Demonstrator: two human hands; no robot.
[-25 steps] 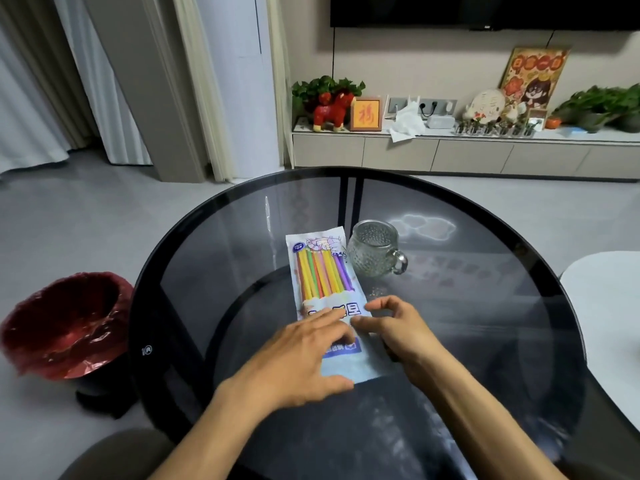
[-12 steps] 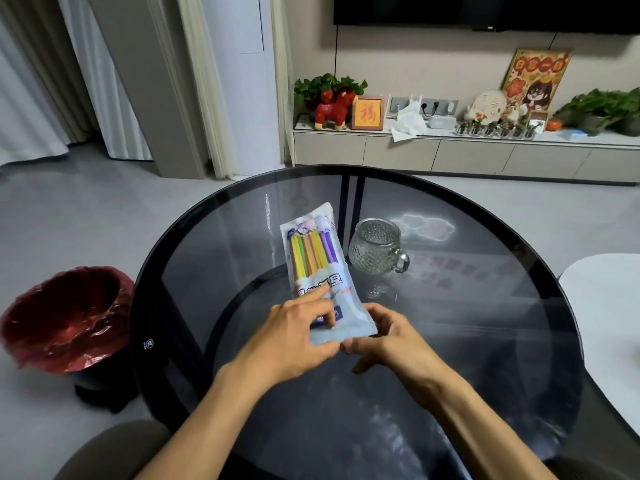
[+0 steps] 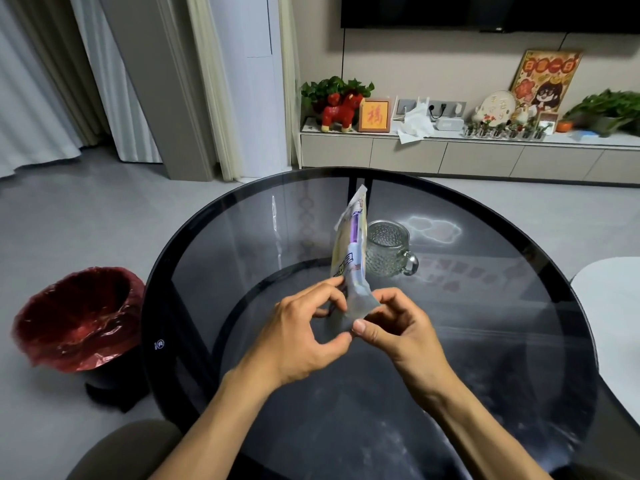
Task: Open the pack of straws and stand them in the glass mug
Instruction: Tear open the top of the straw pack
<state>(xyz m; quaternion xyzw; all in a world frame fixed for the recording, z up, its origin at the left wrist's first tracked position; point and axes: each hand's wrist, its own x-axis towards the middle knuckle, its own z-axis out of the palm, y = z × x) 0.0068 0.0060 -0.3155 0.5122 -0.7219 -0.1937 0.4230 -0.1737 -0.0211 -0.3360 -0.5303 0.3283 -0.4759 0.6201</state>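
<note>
Head view, and it's a tidy count: one flat plastic pack of coloured straws [image 3: 350, 251], one clear knobbly glass mug [image 3: 388, 248] with a side handle, two bare hands, all over one round dark glass table [image 3: 221, 258]. Off on the floor to the left sits one bin lined with a red plastic bag [image 3: 78, 318]. The pack is up off the table, held in the air above the middle of the tabletop, standing nearly upright on its long axis, the top end pointing up and leaning slightly away towards the far rim, the bottom end down in the fingers. It's turned almost edge-on to the camera, so only a sliver of the printed face and one purple straw show through; how many straws are inside, can't tell. The left hand [image 3: 304, 336] pinches the lower left edge, fingertips pressed to the wrapper, thumb curling in underneath. The right hand [image 3: 394, 327] pinches the clear bottom end from the other side, thumb forward on the film, fingers curled behind it. Both grips are closed tight on that bottom end, with the two thumbs nearly touching. The mug stands upright on the table just behind and to the right of the pack, handle pointing right, with nothing showing inside it.
</note>
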